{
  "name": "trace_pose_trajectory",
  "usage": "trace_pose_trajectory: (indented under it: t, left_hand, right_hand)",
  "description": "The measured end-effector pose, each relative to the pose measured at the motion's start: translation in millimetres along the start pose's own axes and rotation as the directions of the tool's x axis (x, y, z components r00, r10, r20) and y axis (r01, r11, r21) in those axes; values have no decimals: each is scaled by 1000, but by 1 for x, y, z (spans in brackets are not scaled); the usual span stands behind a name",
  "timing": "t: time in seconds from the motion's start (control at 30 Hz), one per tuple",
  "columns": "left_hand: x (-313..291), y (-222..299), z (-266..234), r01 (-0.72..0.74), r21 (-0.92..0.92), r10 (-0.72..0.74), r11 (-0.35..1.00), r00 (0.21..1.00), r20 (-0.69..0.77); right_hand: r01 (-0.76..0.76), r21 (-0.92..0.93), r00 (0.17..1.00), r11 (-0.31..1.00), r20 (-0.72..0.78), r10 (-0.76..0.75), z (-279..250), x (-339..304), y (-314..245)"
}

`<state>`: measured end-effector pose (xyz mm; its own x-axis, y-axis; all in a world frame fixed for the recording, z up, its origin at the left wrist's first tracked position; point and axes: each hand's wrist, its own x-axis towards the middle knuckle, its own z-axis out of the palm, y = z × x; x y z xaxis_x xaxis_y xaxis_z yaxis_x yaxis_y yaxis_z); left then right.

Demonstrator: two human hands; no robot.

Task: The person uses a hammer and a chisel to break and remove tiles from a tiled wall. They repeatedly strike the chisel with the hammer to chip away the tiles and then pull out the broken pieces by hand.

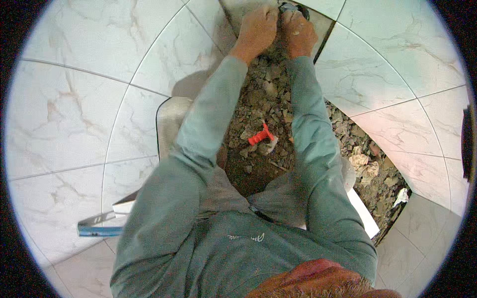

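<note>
Both my arms, in grey-green sleeves, reach forward to the far edge of the view. My left hand (258,31) is closed, its knuckles up, close to a grey tile surface (228,15); its fingertips are hidden. Beside it, a small gap apart, my right hand (299,36) is also closed. A dark, partly grey-blue object (293,7) shows at the far side of the right hand, too cut off to name. Between my forearms, a small bright red object with a handle-like part (260,136) lies on loose rubble (268,89).
White marble-look tiles (64,119) surround me on both sides. More rubble (385,186) lies at the right, with crumpled pale scraps (363,165) and a white scrap (400,197). A blue-edged white box-like piece (102,229) is at the left, a white panel (363,213) at the right.
</note>
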<state>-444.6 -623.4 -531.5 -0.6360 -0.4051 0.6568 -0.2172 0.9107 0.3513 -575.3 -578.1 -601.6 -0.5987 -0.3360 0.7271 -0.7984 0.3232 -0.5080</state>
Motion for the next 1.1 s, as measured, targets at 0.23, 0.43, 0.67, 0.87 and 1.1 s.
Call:
trace_pose_trajectory:
  t: [0.23, 0.43, 0.67, 0.87, 1.1]
  left_hand:
    - [21, -35, 31, -8, 11, 9, 1000, 1000, -26]
    - [12, -29, 32, 80, -237, -79, 968, 997, 13]
    - [15, 28, 10, 376, -604, -411, 703, 908, 87]
    - [3, -18, 36, 245, -633, -253, 735, 964, 79]
    - [-3, -13, 28, 276, -635, -258, 722, 958, 123]
  right_hand:
    - [-117, -83, 981, 990, 145, 128, -37, 1, -31]
    - [-146, -99, 973, 984, 163, 161, -32, 7, -32]
    - [-11, -165, 979, 986, 201, 45, -38, 8, -25]
    - [-96, -172, 964, 980, 228, 134, -36, 5, -27]
    - [117, -213, 971, 970, 227, -68, -36, -1, -17]
